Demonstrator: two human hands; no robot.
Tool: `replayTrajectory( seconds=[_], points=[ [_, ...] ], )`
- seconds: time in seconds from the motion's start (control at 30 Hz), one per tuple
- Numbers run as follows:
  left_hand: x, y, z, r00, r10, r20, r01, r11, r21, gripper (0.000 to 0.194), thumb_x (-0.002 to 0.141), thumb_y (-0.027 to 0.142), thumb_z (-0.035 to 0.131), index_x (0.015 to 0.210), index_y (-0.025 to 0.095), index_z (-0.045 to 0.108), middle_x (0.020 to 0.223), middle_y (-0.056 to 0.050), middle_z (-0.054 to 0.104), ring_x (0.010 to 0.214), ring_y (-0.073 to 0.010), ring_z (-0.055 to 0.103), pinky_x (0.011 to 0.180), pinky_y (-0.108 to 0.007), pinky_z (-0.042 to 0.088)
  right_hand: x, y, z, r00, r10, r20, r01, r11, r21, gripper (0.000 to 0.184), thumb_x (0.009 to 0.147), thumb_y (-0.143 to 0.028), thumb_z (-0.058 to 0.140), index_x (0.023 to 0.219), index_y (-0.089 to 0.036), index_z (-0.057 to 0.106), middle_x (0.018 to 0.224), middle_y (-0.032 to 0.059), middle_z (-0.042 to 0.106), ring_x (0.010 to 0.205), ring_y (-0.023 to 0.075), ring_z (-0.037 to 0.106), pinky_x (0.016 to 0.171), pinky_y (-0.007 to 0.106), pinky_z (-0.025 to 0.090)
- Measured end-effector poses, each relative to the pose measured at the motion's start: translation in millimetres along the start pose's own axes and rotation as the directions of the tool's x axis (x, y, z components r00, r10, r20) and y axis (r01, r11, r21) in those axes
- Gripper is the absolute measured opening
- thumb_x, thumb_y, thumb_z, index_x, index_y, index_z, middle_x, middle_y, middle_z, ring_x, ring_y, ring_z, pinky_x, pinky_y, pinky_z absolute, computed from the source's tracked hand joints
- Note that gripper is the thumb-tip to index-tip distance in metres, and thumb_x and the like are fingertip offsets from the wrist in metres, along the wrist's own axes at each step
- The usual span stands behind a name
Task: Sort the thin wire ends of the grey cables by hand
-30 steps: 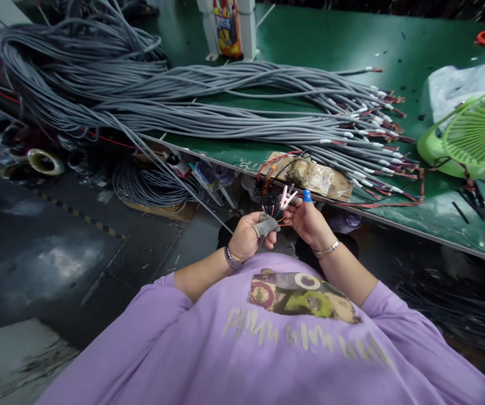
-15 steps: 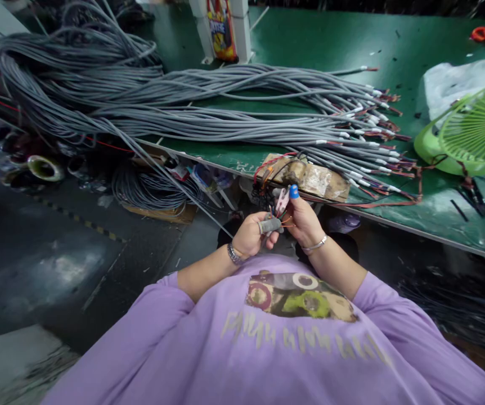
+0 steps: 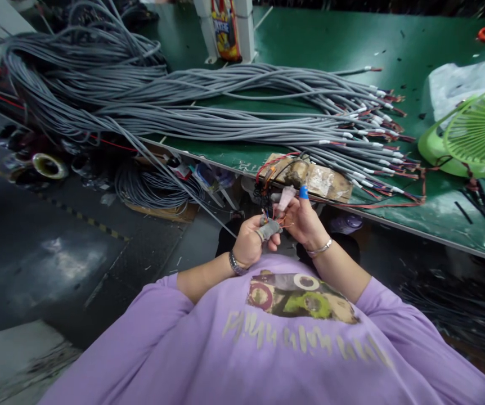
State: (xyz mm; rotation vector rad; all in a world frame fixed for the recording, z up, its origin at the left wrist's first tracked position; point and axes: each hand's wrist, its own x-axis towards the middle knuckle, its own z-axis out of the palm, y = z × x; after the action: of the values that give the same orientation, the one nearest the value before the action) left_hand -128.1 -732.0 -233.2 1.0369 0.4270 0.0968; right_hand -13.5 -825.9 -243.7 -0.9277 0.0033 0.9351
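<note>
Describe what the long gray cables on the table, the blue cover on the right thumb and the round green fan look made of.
Long gray cables: probably plastic-jacketed, satin, judging by their smooth, even sheen.
Blue thumb cover: perhaps rubber or tape, from its snug fit; finish too small to tell.
Round green fan: likely molded plastic, smooth, given its uniform colour and thin, regular ribs.
</note>
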Motion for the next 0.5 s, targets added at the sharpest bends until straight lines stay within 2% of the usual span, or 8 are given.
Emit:
replayTrajectory(
  seconds=[0.13, 0.3, 0.5],
  points=[
    [1, -2, 4.5, 0.998, 0.050, -0.035, -0.050, 0.999, -0.007, 0.037, 0.066, 0.046, 0.079, 0.070, 0.015, 0.059, 0.053, 0.002, 0.063, 0.037, -0.0081, 0.053, 0.037, -0.018, 0.040, 1, 2, 1, 0.994, -0.102, -0.041, 0.100, 0.994, -0.035, 0.044, 0.071, -0.061, 0.077, 0.077, -0.019, 0.065, 0.068, -0.0004, 0.065, 0.056, 0.0104, 0.053, 0.054, 0.024, 0.043],
    [4, -3, 10.6, 0.997, 0.062, -0.056, -0.062, 0.998, -0.005, 0.038, 0.066, 0.047, 0.079, 0.071, 0.015, 0.059, 0.055, 0.001, 0.064, 0.037, -0.0081, 0.053, 0.037, -0.019, 0.038, 4, 7, -2, 0.979, -0.197, -0.047, 0.197, 0.980, -0.008, 0.050, 0.075, -0.068, 0.069, 0.072, -0.019, 0.065, 0.064, -0.0007, 0.062, 0.055, 0.0102, 0.054, 0.055, 0.024, 0.045],
    [7, -2, 13.7, 0.995, 0.053, -0.084, -0.052, 0.999, 0.013, 0.040, 0.064, 0.049, 0.079, 0.070, 0.015, 0.058, 0.054, 0.001, 0.063, 0.037, -0.0081, 0.052, 0.037, -0.019, 0.038, 12, 5, 1, 1.000, -0.023, -0.018, 0.025, 0.994, 0.107, 0.050, 0.075, -0.069, 0.068, 0.077, -0.020, 0.063, 0.072, 0.0011, 0.069, 0.054, 0.0123, 0.058, 0.052, 0.027, 0.050]
  ],
)
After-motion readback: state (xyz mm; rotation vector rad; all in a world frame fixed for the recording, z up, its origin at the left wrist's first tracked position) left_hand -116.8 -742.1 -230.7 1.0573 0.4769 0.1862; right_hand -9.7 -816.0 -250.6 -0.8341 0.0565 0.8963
